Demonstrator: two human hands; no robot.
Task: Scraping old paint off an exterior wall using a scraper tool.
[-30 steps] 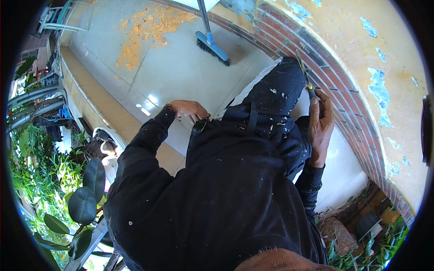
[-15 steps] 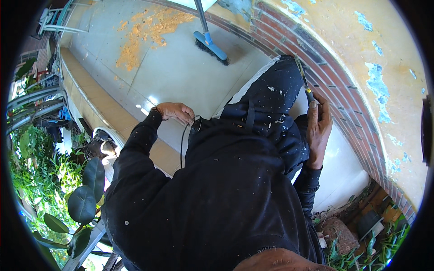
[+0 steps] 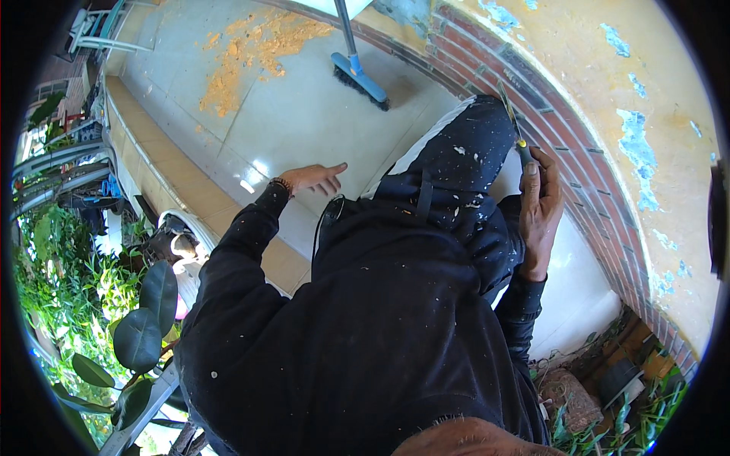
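My right hand is closed round the dark handle of a scraper. The handle has a yellow collar, and its narrow metal blade points up beside my knee, close to the brick band of the wall. Over the floor tiles on the left, my left hand is open, its fingers apart and nothing in it. A thin black cord hangs by my left hip, just below that hand. Dark trousers spattered with white cover my bent leg.
A blue broom stands on the tiles ahead, near orange-brown debris. The wall on the right has peeling blue and cream paint above red bricks. A tiled ledge and leafy plants lie left; a stone sits lower right.
My left hand has opened and moved slightly up and right, away from the black cord by my hip. My right hand keeps the scraper, shifted only a little.
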